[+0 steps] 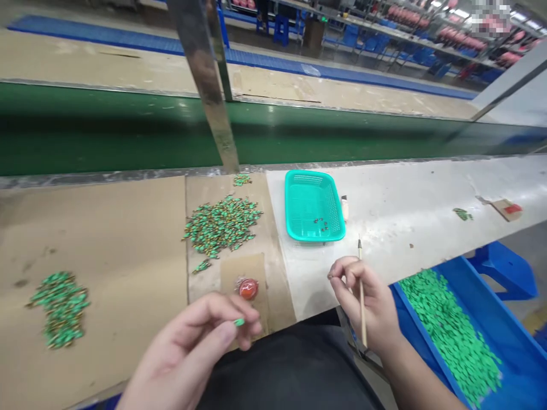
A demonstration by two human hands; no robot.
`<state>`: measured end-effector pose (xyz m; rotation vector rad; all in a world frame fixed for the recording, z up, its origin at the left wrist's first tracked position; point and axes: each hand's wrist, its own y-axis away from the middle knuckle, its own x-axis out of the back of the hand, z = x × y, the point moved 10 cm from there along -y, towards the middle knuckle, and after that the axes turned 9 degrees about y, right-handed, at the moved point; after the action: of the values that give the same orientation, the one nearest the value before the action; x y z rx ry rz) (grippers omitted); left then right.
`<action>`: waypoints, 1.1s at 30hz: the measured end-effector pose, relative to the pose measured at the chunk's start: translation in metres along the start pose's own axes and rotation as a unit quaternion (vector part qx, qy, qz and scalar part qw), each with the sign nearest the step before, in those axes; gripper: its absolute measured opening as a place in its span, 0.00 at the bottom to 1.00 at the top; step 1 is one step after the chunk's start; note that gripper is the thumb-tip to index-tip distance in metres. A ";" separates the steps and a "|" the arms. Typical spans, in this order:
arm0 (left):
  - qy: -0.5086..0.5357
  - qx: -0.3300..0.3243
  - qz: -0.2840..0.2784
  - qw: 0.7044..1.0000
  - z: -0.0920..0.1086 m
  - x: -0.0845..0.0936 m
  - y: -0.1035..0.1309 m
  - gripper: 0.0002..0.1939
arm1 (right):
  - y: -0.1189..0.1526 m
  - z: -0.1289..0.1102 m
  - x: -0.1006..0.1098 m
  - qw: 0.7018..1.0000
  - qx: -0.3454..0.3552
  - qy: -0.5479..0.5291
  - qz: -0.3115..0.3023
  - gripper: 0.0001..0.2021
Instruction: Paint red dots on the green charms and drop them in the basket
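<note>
My left hand [194, 341] pinches a small green piece [239, 322] between thumb and fingertips. In my right hand [378, 304] a thin wooden-handled brush [363, 327] is tucked between the fingers, its dark tip pointing away from me. The thumb and index finger of that hand also close on a tiny brownish bit [330, 276], too small to name. Just beyond my left hand lies a small round container of red-orange paste [248, 288] on a cardboard square [239, 266]. A large pile of green pieces with gold-brown ends [222, 224] covers the cardboard behind it.
A teal basket [290, 225] holds several tiny dark pieces. Another green-and-gold pile [62, 307] lies left. A blue bin [478, 310] of plain green pieces stands low at right, near a blue stool [504, 267]. A metal post [213, 108] rises before the green conveyor belt [128, 134].
</note>
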<state>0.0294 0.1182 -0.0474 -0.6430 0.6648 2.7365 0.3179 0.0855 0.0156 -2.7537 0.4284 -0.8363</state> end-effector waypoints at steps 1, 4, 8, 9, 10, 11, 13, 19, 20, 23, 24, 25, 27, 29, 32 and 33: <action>0.001 0.011 -0.020 1.000 0.001 -0.014 0.000 0.15 | 0.002 -0.015 -0.005 0.999 0.000 -0.039 -0.018 0.14; 0.006 0.028 -0.073 0.997 0.004 -0.043 -0.001 0.17 | 0.002 -0.058 -0.027 0.982 0.018 -0.165 -0.087 0.15; 0.030 0.023 -0.094 0.995 0.008 -0.055 0.003 0.17 | -0.005 -0.092 -0.049 0.963 0.059 -0.226 -0.135 0.16; 0.038 0.022 -0.092 0.995 0.009 -0.055 0.004 0.17 | -0.007 -0.097 -0.051 0.961 0.070 -0.228 -0.139 0.17; 0.042 0.022 -0.088 0.995 0.008 -0.055 0.006 0.17 | -0.008 -0.100 -0.053 0.960 0.081 -0.227 -0.142 0.17; 0.045 0.020 -0.085 0.995 0.009 -0.054 0.006 0.17 | -0.008 -0.103 -0.055 0.959 0.090 -0.224 -0.146 0.17; 0.043 0.019 -0.080 0.996 0.009 -0.054 0.008 0.17 | -0.008 -0.106 -0.057 0.959 0.106 -0.215 -0.152 0.17; 0.035 0.017 -0.080 0.996 0.012 -0.053 0.010 0.15 | -0.007 -0.110 -0.057 0.960 0.126 -0.201 -0.150 0.17; 0.031 0.017 -0.080 0.996 0.013 -0.053 0.010 0.15 | -0.007 -0.110 -0.057 0.960 0.127 -0.199 -0.150 0.17; 0.015 0.014 -0.077 0.997 0.015 -0.053 0.011 0.16 | -0.007 -0.111 -0.056 0.962 0.137 -0.185 -0.150 0.17; 0.010 0.011 -0.072 0.997 0.016 -0.053 0.010 0.16 | -0.008 -0.112 -0.056 0.962 0.143 -0.173 -0.152 0.17; 0.005 0.009 -0.068 0.998 0.017 -0.053 0.010 0.16 | -0.008 -0.113 -0.055 0.963 0.151 -0.161 -0.155 0.17; -0.009 0.004 -0.060 0.998 0.019 -0.052 0.009 0.17 | -0.008 -0.116 -0.055 0.962 0.169 -0.135 -0.164 0.16; -0.024 -0.004 -0.055 0.998 0.022 -0.052 0.008 0.17 | -0.009 -0.118 -0.055 0.960 0.188 -0.114 -0.173 0.16; -0.053 -0.017 -0.054 0.997 0.027 -0.052 0.008 0.15 | -0.011 -0.122 -0.053 0.956 0.217 -0.089 -0.174 0.16; -0.063 -0.021 -0.053 0.996 0.029 -0.052 0.008 0.13 | -0.012 -0.123 -0.053 0.955 0.226 -0.083 -0.172 0.16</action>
<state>0.0614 0.1182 0.0027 -0.4955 0.5297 2.6729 0.2080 0.0979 0.0921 -2.4616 -0.2576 -0.6610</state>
